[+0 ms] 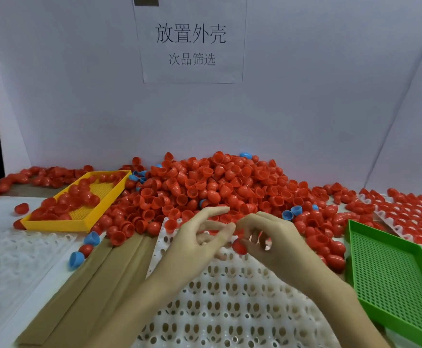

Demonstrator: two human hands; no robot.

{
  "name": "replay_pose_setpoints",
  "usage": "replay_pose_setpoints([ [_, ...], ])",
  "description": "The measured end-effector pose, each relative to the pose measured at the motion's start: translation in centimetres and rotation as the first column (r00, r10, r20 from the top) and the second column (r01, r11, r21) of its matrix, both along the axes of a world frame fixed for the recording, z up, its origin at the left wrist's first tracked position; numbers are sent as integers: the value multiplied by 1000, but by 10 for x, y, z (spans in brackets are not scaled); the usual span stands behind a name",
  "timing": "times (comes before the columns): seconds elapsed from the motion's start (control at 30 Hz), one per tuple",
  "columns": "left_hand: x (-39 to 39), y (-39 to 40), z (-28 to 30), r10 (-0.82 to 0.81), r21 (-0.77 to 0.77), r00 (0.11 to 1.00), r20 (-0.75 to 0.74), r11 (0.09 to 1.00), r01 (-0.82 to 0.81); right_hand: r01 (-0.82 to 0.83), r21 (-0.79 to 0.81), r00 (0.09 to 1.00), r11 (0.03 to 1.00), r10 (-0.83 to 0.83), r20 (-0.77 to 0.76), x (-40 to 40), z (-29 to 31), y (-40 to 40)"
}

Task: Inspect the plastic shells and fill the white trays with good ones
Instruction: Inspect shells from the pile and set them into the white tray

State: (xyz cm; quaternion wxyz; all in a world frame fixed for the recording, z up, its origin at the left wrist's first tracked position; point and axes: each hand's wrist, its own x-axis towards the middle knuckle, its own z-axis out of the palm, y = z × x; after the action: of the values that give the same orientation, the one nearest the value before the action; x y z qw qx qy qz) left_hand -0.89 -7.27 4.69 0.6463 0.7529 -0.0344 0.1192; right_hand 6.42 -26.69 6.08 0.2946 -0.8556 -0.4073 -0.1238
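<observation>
Over the white tray (pixel 230 297), right hand (pixel 267 237) fingers pinch a red shell (pixel 238 246); left hand (pixel 197 237) open.

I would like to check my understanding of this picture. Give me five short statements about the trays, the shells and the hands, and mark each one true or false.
1. The right hand holds a red shell. True.
2. The green tray is full of red shells. False: no shells lie in it.
3. The yellow tray holds red shells. True.
4. Every shell in the big pile is red. False: a few blue shells are mixed in.
5. The white tray under the hands is full. False: most of its holes are empty.
</observation>
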Motion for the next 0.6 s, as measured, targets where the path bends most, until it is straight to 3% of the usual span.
replay_pose_setpoints([
  [0.1,2,5,1,47,21,997,62,999,-48,-72,-14,997,997,73,33,-13,4,9],
  [0.27,2,15,4,-32,-54,998,58,998,35,-88,194,992,977,104,-71,-16,9,8],
  [0.43,4,18,7,-44,-82,997,67,995,49,-88,218,990,972,110,-90,-14,8,6],
  [0.6,8,35,11,51,-259,998,-22,964,-55,-3,249,992,969,34,-123,1,9,-7],
])
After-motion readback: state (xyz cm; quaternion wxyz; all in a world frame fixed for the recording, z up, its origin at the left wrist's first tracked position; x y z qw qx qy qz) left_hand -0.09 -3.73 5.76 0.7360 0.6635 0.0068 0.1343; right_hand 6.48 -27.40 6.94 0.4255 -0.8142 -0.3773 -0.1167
